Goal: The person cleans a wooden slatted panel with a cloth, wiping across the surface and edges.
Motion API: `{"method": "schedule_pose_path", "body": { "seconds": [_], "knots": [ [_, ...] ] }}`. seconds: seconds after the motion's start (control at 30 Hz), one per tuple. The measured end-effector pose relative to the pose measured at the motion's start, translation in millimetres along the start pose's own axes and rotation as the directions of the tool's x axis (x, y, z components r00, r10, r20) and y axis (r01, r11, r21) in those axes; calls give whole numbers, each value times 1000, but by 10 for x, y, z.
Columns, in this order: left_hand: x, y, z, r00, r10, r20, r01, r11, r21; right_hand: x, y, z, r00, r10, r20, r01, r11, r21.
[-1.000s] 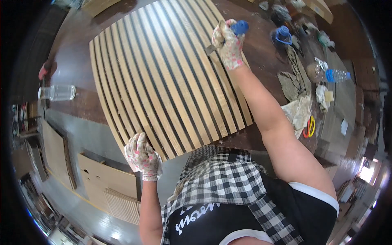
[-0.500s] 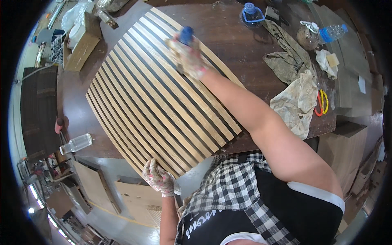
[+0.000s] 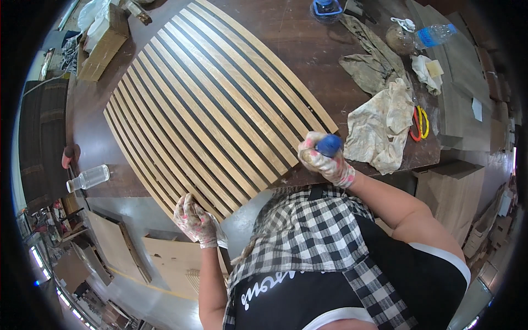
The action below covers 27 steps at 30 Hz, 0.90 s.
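A slatted wood panel (image 3: 214, 99), pale slats with dark gaps between them, lies at a slant on the dark brown table. Its near end reaches past the table edge. My left hand (image 3: 197, 220), in a stained white-and-pink glove, is closed on the near left end of the panel. Something white hangs beside its wrist. My right hand (image 3: 329, 162), gloved alike, is at the panel's near right corner. It is wrapped round a tool with a rounded blue handle (image 3: 329, 145); the tool's working end is hidden beneath my hand.
Right of the panel lie a stained cloth (image 3: 379, 129), a dark rag (image 3: 377, 66) and red-and-yellow-handled scissors (image 3: 421, 124). Plastic bottles (image 3: 434, 36) stand or lie at the far right. On the left are a clear bottle (image 3: 91, 177), a mallet (image 3: 67, 157) and a cardboard box (image 3: 104, 47).
My right hand, with the blue-handled tool, has come back from the panel's far part to its near right corner. My left hand keeps its place at the near end. The view has shifted slightly.
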State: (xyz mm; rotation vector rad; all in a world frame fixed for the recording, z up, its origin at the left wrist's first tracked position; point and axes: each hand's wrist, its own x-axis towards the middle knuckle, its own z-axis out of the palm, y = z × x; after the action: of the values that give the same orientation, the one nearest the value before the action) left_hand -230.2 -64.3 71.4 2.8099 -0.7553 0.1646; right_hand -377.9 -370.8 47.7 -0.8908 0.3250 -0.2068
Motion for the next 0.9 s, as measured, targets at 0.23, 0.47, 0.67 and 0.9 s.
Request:
{"method": "schedule_pose_path", "body": {
  "seconds": [0.23,0.47,0.67,0.9],
  "knots": [
    [-88,-34,0,1000,-22,-19,22,1000,5,516,-164,157,960,-265,-86,269,962,50],
    [-162,-240,121,990,4,-140,-28,985,-168,428,351,-93,950,-247,190,171,923,343],
    [-488,-1012,92,775,-608,-173,319,613,-723,-116,-93,-250,967,-166,-193,-24,695,-719],
    [-506,-1440,-179,667,-694,272,337,-45,-941,730,-715,-523,883,-467,-45,-144,-179,-973]
  ]
}}
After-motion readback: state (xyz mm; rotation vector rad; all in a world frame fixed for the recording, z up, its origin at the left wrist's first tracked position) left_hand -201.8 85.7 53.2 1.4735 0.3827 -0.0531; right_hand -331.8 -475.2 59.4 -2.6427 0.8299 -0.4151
